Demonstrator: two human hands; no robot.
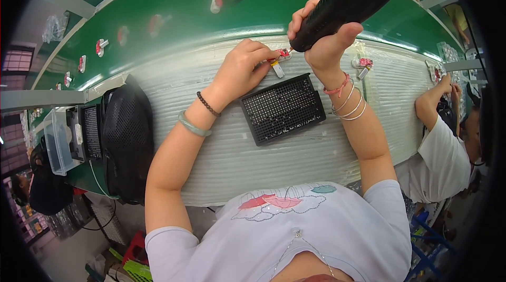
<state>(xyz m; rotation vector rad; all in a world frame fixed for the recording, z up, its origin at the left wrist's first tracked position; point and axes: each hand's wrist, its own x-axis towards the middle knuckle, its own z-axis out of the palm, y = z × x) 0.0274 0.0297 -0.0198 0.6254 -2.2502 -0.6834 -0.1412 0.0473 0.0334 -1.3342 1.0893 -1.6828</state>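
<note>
1. Right hand clamped around a black handheld power screwdriver, fingers wrapping the barrel, thumb sticking out to the side!
2. Down low, the driver's tip is right at the right end of a small red circuit board in a white shell; touching or just above, I can't tell.
3. Left hand is clamped on the left end of that same piece, fingertips over the red board, and just below it sits a small silver battery.
4. All this on a white ribbed foam sheet, spread over the green counter.
5. Nearer the body, between the two forearms, a black perforated tray, tilted a little, with tiny bright bits scattered along its near edge.
6. Right of the driver hand, a second red-and-white unit on the foam, its battery beside it.
7. Far across the counter, another white-shelled unit, battery to its right, and three more spaced out at the left.
8. At far left, a clear plastic bin; at far right, a co-worker's white sleeve.
</note>
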